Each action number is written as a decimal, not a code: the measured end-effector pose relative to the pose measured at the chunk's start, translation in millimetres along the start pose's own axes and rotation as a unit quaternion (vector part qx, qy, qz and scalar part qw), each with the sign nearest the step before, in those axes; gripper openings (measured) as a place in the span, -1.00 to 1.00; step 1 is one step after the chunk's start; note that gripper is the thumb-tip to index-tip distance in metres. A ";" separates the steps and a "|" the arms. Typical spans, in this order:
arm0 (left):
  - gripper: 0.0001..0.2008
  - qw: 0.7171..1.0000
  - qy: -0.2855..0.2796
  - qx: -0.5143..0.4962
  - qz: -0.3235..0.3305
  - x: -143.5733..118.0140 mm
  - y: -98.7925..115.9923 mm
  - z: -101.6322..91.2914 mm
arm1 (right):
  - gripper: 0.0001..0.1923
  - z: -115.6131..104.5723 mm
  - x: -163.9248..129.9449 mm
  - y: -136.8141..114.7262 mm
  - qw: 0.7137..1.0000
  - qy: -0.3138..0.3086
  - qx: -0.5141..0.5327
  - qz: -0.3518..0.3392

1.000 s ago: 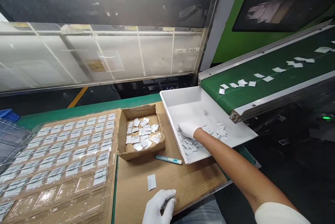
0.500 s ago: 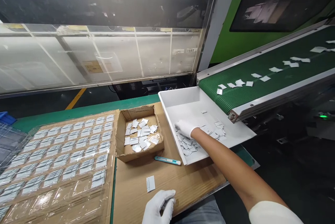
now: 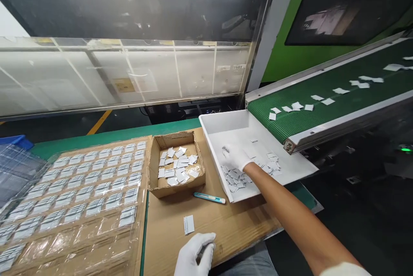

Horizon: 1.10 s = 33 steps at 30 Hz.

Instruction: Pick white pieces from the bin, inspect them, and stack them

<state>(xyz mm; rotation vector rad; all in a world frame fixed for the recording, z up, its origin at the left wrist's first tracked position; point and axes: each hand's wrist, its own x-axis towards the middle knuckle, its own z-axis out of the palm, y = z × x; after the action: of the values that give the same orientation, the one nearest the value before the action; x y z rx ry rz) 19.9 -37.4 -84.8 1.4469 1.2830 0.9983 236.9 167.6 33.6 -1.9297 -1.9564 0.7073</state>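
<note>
White plastic pieces (image 3: 237,178) lie heaped in the near corner of a white tray (image 3: 226,127) at the foot of a green conveyor belt (image 3: 322,112). The gloved right hand (image 3: 235,156) rests on the heap; whether its grip holds any piece I cannot tell. The gloved left hand (image 3: 193,256) sits loosely curled and holding nothing at the near worktop edge, close to a single piece (image 3: 188,224) on cardboard.
</note>
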 end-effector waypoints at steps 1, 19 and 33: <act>-0.60 1.000 -0.006 -0.005 -0.011 2.2 3.7 -4.4 | -0.77 -1.2 -13.8 -5.2 0.999 0.023 0.035 -0.005; -0.60 0.946 -0.006 -0.276 -0.168 51.0 62.9 -23.7 | -0.62 103.5 -152.9 -50.1 0.835 0.071 0.540 0.072; -0.74 0.917 0.187 0.311 0.167 147.8 82.7 -109.3 | -0.79 -3.7 -30.7 10.9 0.995 0.029 -0.077 0.057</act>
<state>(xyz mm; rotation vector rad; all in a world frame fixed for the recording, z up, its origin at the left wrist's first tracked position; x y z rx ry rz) -47.3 120.7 20.7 2.0838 1.7795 1.1927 249.6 137.4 34.7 -2.1431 -1.9280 0.5348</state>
